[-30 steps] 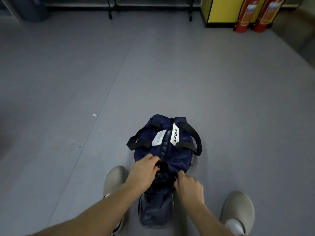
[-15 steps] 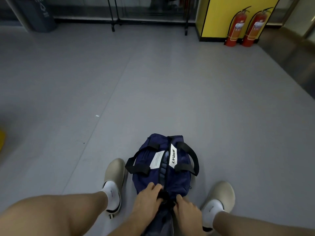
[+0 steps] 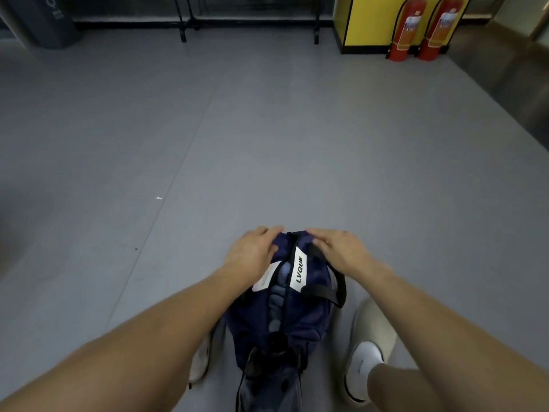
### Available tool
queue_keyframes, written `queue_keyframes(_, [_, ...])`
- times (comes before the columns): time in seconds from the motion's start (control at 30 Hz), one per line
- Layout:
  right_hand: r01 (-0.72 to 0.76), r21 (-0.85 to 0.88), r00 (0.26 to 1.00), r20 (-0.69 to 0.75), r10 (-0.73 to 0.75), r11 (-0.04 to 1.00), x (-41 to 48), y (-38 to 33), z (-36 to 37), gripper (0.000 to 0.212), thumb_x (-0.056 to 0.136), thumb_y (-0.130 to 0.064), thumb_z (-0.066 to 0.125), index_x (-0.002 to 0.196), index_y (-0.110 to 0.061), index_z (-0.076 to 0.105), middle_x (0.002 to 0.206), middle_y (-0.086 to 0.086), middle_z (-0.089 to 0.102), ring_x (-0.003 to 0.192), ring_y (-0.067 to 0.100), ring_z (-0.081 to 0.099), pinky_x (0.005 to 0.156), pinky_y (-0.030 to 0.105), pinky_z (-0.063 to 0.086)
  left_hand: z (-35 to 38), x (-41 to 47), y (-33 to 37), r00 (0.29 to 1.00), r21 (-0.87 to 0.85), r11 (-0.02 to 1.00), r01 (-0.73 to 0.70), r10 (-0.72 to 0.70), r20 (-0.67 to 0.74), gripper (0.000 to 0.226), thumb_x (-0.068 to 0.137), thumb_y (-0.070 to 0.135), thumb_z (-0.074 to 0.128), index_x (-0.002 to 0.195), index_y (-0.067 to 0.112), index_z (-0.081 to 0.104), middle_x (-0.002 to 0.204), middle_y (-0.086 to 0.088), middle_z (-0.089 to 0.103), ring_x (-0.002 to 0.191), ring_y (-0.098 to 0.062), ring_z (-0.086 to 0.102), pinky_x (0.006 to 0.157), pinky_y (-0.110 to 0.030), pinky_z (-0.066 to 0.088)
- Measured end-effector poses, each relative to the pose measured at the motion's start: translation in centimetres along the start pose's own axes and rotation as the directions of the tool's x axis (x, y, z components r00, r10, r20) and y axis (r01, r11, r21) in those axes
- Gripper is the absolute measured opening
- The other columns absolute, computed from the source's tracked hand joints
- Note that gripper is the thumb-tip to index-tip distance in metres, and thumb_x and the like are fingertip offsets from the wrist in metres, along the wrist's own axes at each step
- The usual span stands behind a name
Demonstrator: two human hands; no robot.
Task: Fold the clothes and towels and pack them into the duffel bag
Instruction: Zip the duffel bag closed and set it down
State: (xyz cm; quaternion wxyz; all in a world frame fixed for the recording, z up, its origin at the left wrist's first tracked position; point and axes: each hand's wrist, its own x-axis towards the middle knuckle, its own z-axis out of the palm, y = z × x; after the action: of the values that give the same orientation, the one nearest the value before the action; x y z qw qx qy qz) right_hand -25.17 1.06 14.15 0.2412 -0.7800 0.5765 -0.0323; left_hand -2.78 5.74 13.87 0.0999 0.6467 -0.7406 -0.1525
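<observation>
Under both hands, on the floor (image 3: 267, 150), lies the navy duffel bag (image 3: 315, 310). The left hand (image 3: 252, 254) and right hand (image 3: 341, 252) rest flat on its far end, fingers loose, gripping nothing. It looks soft, stuffed, probably weighty; the black strap (image 3: 338, 288) just behind the right hand seems the surest hold. The other strap, the near end and the zip's state are hidden or unclear.

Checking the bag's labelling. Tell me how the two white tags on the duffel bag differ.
The LVQUE label lies right of the zip and shows in full; the paper tag lies left of it, partly under the left hand. The LVQUE label bears bold black letters; the paper tag's print is too faint to read. Both are white and lie on top of the navy duffel bag.
</observation>
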Motion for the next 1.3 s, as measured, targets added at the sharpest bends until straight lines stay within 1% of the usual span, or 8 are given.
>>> queue_keyframes(0.23, [0.185,-0.151,0.964,0.219,-0.150,0.971,11.1,2.8,1.6,0.057,0.109,-0.040,0.030,0.159,-0.037,0.003,0.167,0.001,0.016,0.150,0.026,0.023,0.120,0.045,0.023,3.3,13.3,-3.8,0.989,0.161,0.980,-0.114,0.097,0.109,0.063,0.107,0.033,0.042,0.160,0.035,0.008,0.153,0.000,0.043,0.134,-0.028,0.042,0.108,-0.041,0.040])
queue_keyframes(0.47, [0.118,-0.088,0.935,0.344,-0.081,0.989,18.2,8.7,9.8,0.052,0.108,-0.045,0.027,0.158,-0.036,0.018,0.165,-0.002,0.023,0.151,0.020,0.021,0.122,0.041,0.018,13.3,18.2,-9.2,0.953,0.144,0.980,-0.135,0.089,0.290,0.059,0.105,0.039,0.045,0.158,0.035,0.021,0.147,0.000,0.051,0.132,-0.026,0.048,0.108,-0.040,0.039])
queue_keyframes(0.57, [0.048,-0.019,0.967,0.252,-0.042,0.999,19.2,9.7,12.7,0.047,0.107,-0.044,0.028,0.154,-0.036,0.031,0.158,-0.004,0.038,0.146,0.022,0.032,0.119,0.041,0.025,15.9,19.2,-10.1,0.943,0.144,0.976,-0.165,0.113,0.312,0.055,0.103,0.041,0.050,0.155,0.037,0.032,0.141,0.001,0.059,0.126,-0.026,0.054,0.103,-0.040,0.043])
queue_keyframes(0.77, [0.080,0.002,0.969,0.232,-0.079,0.997,18.1,8.8,16.6,0.052,0.109,-0.039,0.027,0.159,-0.026,0.022,0.163,-0.003,0.024,0.151,0.020,0.011,0.119,0.038,0.020,18.5,19.0,-10.9,0.966,0.105,0.987,-0.125,0.096,0.241,0.040,0.096,0.028,0.057,0.133,0.042,0.053,0.117,0.006,0.071,0.108,-0.025,0.062,0.091,-0.039,0.048])
queue_keyframes(0.87, [0.054,0.013,0.982,0.178,-0.055,0.998,17.8,9.3,17.4,0.051,0.108,-0.040,0.030,0.156,-0.023,0.032,0.162,-0.001,0.028,0.152,0.018,0.009,0.120,0.037,0.022,18.9,18.9,-10.8,0.977,0.146,0.984,-0.098,0.068,0.202,0.031,0.098,0.021,0.053,0.124,0.034,0.061,0.111,0.004,0.072,0.103,-0.026,0.062,0.091,-0.041,0.047])
queue_keyframes(1.0, [-0.026,0.117,0.993,0.119,0.012,0.993,17.9,9.5,17.5,0.050,0.104,-0.041,0.042,0.152,-0.025,0.040,0.162,-0.006,0.030,0.154,0.017,0.006,0.120,0.042,0.029,18.7,18.5,-11.1,0.996,-0.042,0.999,-0.032,0.036,0.082,0.030,0.097,0.015,0.056,0.122,0.029,0.066,0.106,0.002,0.069,0.101,-0.022,0.062,0.090,-0.039,0.048])
queue_keyframes(1.17, [-0.014,0.067,0.997,-0.077,0.019,0.998,18.1,8.6,16.6,0.044,0.102,-0.039,0.053,0.144,-0.030,0.052,0.152,-0.004,0.047,0.150,0.022,0.023,0.116,0.035,0.027,17.5,17.9,-11.7,0.994,-0.276,0.959,0.068,-0.088,-0.062,0.027,0.095,0.016,0.060,0.112,0.033,0.071,0.100,0.010,0.068,0.096,-0.010,0.062,0.085,-0.027,0.046])
queue_keyframes(1.3, [-0.001,0.089,0.972,-0.232,0.022,0.996,18.9,7.6,16.6,0.036,0.094,-0.037,0.065,0.129,-0.028,0.066,0.132,-0.001,0.063,0.134,0.024,0.044,0.111,0.037,0.035,16.9,17.9,-12.1,0.989,-0.365,0.928,0.079,-0.119,-0.087,0.026,0.094,0.014,0.062,0.105,0.035,0.073,0.097,0.012,0.068,0.094,-0.010,0.063,0.084,-0.031,0.048])
